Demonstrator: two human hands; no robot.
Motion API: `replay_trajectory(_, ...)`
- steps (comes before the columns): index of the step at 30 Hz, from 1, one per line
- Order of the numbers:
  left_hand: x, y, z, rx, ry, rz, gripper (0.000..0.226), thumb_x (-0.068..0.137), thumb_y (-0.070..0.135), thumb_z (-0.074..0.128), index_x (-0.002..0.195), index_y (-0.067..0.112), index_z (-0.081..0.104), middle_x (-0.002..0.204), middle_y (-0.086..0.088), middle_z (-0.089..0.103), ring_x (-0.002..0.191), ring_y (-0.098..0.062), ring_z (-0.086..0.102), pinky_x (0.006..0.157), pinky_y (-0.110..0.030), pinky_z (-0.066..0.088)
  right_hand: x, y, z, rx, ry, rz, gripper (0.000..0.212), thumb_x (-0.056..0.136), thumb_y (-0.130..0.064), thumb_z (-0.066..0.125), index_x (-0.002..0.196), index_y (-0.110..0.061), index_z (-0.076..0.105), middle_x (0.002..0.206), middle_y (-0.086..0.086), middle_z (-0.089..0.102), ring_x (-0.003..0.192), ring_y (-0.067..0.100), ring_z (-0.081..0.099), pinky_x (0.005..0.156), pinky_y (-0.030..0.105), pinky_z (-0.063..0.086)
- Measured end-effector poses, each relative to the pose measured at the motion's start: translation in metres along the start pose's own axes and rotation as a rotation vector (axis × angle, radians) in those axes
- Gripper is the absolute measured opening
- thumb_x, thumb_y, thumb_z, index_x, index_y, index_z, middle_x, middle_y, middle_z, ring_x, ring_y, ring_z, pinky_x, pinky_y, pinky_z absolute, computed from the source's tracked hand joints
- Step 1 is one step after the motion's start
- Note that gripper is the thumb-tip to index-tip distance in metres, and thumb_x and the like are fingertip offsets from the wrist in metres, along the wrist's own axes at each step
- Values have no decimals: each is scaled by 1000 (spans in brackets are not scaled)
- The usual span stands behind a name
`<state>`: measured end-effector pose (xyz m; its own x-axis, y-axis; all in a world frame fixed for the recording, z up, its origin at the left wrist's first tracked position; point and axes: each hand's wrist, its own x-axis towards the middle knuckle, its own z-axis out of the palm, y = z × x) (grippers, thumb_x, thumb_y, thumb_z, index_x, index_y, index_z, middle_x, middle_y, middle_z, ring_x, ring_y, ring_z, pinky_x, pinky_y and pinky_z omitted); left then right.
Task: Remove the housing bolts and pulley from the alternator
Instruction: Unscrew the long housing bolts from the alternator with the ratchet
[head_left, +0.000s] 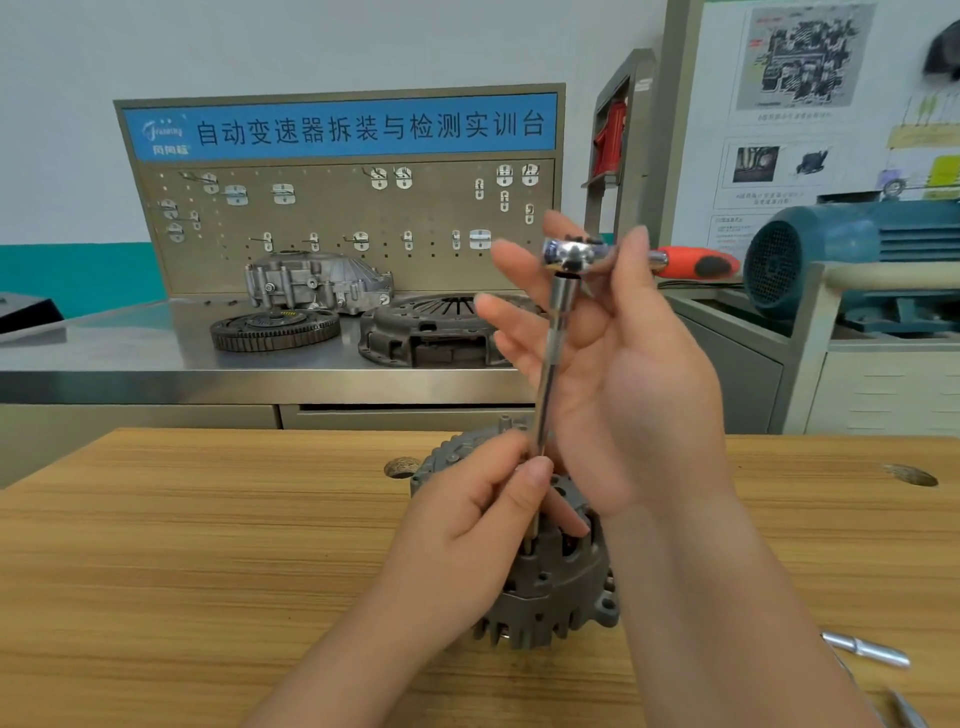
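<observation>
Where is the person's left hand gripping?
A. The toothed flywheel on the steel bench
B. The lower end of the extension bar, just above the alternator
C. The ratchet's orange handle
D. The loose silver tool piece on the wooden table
B: the left hand is curled round the bottom of the upright extension bar, directly over the alternator.

Alternator (550, 587) on table (182, 545), flywheel (275, 328) behind.
</observation>
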<state>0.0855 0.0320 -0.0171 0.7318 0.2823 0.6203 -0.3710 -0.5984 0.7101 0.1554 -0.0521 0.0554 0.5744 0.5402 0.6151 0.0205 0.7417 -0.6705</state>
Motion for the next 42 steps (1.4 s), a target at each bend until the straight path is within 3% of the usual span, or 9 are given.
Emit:
replay_trajectory(4,1,0,3,6,35,-32,39,85,51,42,82,17,60,75,11,72,71,-40,60,67,-48,47,0,1,0,-148,18,-149,23,89,-37,57,109,-32,66,114,-16,70,110,5,62,97,33,49)
replay_trajectory(7,1,0,4,-13,57,-57,37,83,54,44,86,22,63,77,12,72,72,-39,59,66,-48,48,0,3,2,-146,-9,-173,24,88,-28,56,109,-32,66,121,-14,68,120,6,58,109,41,41)
replay_trajectory(14,0,3,2,24,37,-2,28,88,51,41,94,32,62,77,19,70,69,-41,57,61,-47,46,0,1,-1,-9,-15,25,44,88,-49,39,118,-24,59,102,-3,75,99,18,71,86,30,54)
replay_trajectory(21,0,2,5,-22,95,-85,22,87,40,56,90,20,65,72,12,72,61,-41,54,54,-52,44,0,5,3,-151,-9,-220,25,89,-28,55,111,-32,65,128,-7,65,121,13,59,107,43,43)
replay_trajectory(27,-1,5,3,2,51,-12,29,89,52,41,89,33,63,76,16,70,68,-40,58,61,-49,47,-2,2,4,6,3,-37,48,86,-50,43,117,-17,61,95,2,76,86,17,72,76,23,54)
replay_trajectory(32,0,3,6,-46,89,-60,45,81,53,51,86,10,63,67,12,69,57,-40,50,50,-40,38,-1,3,4,-132,30,-184,25,88,-32,55,109,-28,68,120,-9,69,116,13,61,100,37,48)
replay_trajectory(34,0,2,6,-23,97,-68,35,84,46,54,87,13,65,65,12,69,53,-35,47,51,-35,37,-1,4,4,-129,4,-189,24,87,-29,56,109,-30,67,123,-10,67,117,15,61,105,38,46)
replay_trajectory(39,-1,2,5,27,50,-2,24,88,52,44,89,36,62,71,20,68,59,-23,55,55,-33,44,0,0,2,18,-34,-12,47,84,-49,44,117,-19,61,100,0,76,85,18,72,75,22,54)
replay_trajectory(42,-1,4,4,31,40,13,25,88,51,41,89,36,61,73,21,68,63,-25,57,57,-32,45,0,0,2,-3,-1,-9,47,83,-48,45,116,-19,62,99,-1,75,85,15,70,75,22,54)
